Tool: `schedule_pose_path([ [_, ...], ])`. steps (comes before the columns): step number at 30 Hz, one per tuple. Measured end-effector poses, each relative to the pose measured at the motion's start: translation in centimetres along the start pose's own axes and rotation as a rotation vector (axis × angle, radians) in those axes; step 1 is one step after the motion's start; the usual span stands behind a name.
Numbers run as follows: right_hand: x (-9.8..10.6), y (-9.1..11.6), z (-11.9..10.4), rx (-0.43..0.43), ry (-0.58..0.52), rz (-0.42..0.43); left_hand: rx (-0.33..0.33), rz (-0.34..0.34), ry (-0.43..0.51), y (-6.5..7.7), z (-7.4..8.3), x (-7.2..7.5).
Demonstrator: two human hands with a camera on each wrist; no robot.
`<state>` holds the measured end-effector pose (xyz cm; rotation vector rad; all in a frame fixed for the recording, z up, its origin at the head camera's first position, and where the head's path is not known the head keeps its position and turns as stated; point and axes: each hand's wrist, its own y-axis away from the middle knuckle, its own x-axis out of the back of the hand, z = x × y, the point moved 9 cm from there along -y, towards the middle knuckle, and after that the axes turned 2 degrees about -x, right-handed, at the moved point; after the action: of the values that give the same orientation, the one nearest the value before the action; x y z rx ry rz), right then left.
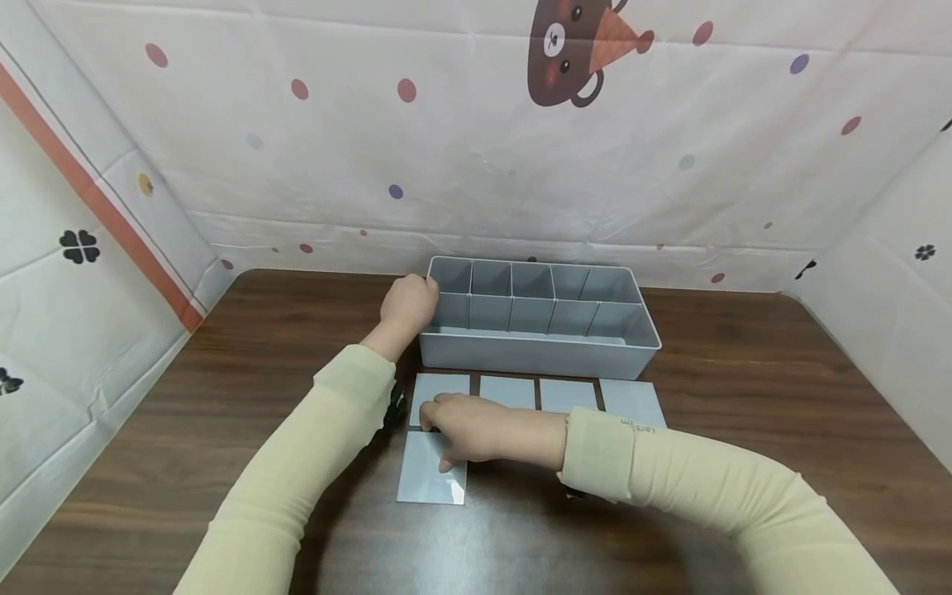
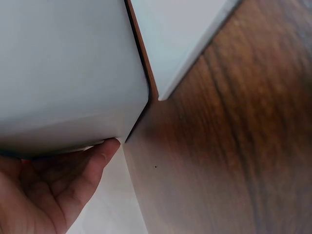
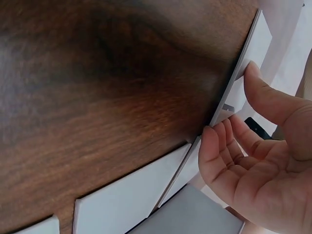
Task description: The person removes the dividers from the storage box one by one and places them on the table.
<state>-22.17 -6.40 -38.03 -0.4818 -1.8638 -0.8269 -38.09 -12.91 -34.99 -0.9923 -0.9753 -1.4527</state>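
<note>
At far left, the left hand (image 1: 409, 306) holds the left end of the grey box (image 1: 535, 354), its fingers bent over the rim at the end wall. The box, split into open compartments, looks like thin, fairly light plastic that could slide on the smooth surface (image 1: 312, 322), so steadying it by that end wall seems sensible. Next, the near panel (image 1: 430, 473) lies flat in front of the row's leftmost panel (image 1: 439, 387), a narrow gap between them. The right hand (image 1: 468, 426) rests on it, thumb apart from the bent fingers, touching rather than pinched round it. That panel seems light, stiff and glossy, hence slippery and probably hard to pick up flat; opposite edges would be the surest hold, with little bending, since a thin sheet may crack. Rightward stand the second panel (image 1: 508, 390), third panel (image 1: 568, 395) and fourth panel (image 1: 632, 402), lying flat before the box.
</note>
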Motion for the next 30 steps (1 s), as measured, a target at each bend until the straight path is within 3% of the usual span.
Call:
schedule_pose_path([
  [1,0.0,0.0,0.0,0.0,-0.002,0.0,0.018,0.006,0.035,0.0,-0.1,0.0],
  [3,0.2,0.0,0.0,-0.001,-0.002,0.002,-0.005,0.004,-0.01,-0.1,0.1,0.1],
  [6,0.3,-0.1,0.1,-0.005,-0.001,0.007,-0.003,0.001,0.002,0.0,0.1,0.1],
  [8,0.3,-0.1,0.1,-0.007,0.007,0.012,-0.041,-0.011,-0.074,0.0,0.4,0.1],
  [23,0.6,0.7,0.3,-0.021,0.032,0.044,-0.101,-0.012,-0.171,0.2,0.8,-0.1],
  [26,1.4,1.2,0.6,0.003,0.012,0.055,-0.081,-0.011,-0.122,0.1,0.6,-0.2],
  [30,3.9,2.2,1.0,0.039,-0.002,0.109,-0.043,0.0,-0.039,0.1,0.4,0.0],
])
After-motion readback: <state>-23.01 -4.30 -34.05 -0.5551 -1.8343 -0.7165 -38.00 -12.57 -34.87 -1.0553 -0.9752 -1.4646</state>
